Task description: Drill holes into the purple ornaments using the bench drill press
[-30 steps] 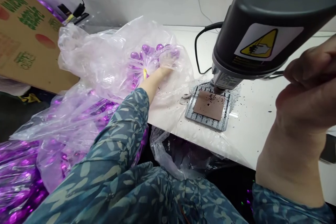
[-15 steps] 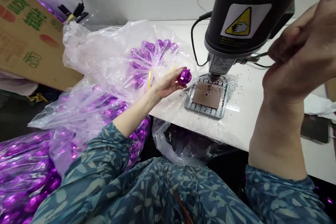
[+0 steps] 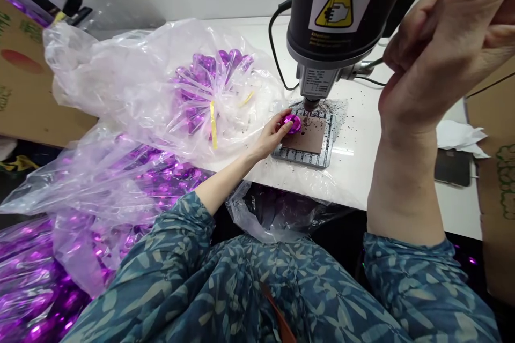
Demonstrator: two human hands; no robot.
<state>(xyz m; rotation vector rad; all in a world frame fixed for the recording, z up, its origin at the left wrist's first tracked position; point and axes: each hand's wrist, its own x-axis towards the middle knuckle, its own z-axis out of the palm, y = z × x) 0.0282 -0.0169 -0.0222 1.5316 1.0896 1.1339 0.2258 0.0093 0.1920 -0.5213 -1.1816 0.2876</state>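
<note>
A shiny purple faceted ball [image 3: 292, 124] is pinched in the fingers of my left hand [image 3: 273, 135]. It sits over the left part of a brown square pad [image 3: 308, 142], just left of the drill press chuck [image 3: 311, 104]. The pad lies on a slotted metal base plate [image 3: 323, 159]. My right hand [image 3: 446, 48] is raised beside the black drill press [image 3: 350, 10], fingers curled round the end of its feed lever [image 3: 376, 63]. Most of the lever's grip is hidden by that hand.
Dark shavings [image 3: 340, 120] are scattered round the base. At left lie clear plastic bags [image 3: 120, 80] with purple balls [image 3: 205, 67]. An open plastic bag [image 3: 277, 220] hangs at the table's front edge. At right are a phone [image 3: 454, 167], white tissue [image 3: 461, 136] and a cardboard box [image 3: 499, 198].
My left hand has carried the purple ball right, from beside the plate to over the brown pad. My right hand stays on the lever. The whole view has shifted.
</note>
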